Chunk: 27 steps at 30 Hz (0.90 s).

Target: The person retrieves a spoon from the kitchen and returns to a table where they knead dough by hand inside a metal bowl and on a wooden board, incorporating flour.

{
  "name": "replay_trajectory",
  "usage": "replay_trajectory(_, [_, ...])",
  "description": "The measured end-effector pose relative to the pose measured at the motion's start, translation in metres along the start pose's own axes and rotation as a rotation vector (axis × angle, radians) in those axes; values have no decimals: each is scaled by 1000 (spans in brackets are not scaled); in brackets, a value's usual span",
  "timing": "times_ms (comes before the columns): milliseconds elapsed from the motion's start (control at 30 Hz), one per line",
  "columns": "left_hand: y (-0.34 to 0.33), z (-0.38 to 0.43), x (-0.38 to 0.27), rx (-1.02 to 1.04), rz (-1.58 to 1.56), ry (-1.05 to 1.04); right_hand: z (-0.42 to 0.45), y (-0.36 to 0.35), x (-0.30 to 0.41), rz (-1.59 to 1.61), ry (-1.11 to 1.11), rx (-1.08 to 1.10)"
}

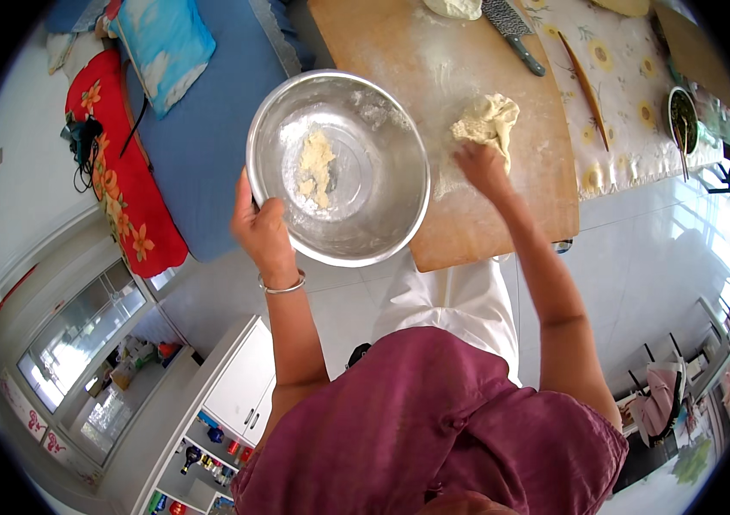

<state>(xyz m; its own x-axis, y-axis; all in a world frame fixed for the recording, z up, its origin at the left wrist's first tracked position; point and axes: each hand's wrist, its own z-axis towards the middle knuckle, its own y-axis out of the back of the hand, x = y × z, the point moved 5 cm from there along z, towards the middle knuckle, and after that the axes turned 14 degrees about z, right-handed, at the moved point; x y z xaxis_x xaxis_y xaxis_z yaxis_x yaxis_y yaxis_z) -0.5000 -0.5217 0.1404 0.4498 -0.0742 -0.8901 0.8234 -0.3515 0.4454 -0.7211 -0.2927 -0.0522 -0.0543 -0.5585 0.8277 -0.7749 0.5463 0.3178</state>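
My left hand (263, 232) grips the rim of a large stainless steel bowl (384, 167) and holds it tilted beside the wooden board. Inside the bowl lies a crumbly patch of pale dough scraps (317, 168), with flour dusting around it. On the wooden board (494, 219), a rough lump of dough (488, 121) rests to the right of the bowl. My right hand (482, 166) touches the near side of this lump; its fingers are blurred and partly hidden, so their grip is unclear.
A cleaver (516, 40) and another pale dough mass (456, 6) lie at the board's far end. To the right, a tapered rolling pin (585, 91) and a bowl of dark green filling (682, 119) sit on a flowered tablecloth (622, 84). A blue-covered bed (210, 141) stands left.
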Motion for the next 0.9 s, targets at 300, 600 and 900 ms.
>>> replay_trajectory(300, [9, -49, -27, -37, -108, 363, -55, -62, 11, 830, -111, -110])
replay_trajectory(600, [31, -30, 116, 390, -351, 786, 85, 7, 74, 139, 232, -193])
replay_trajectory(900, [27, 95, 135, 451, -277, 733, 241, 112, 31, -260, -19, -911])
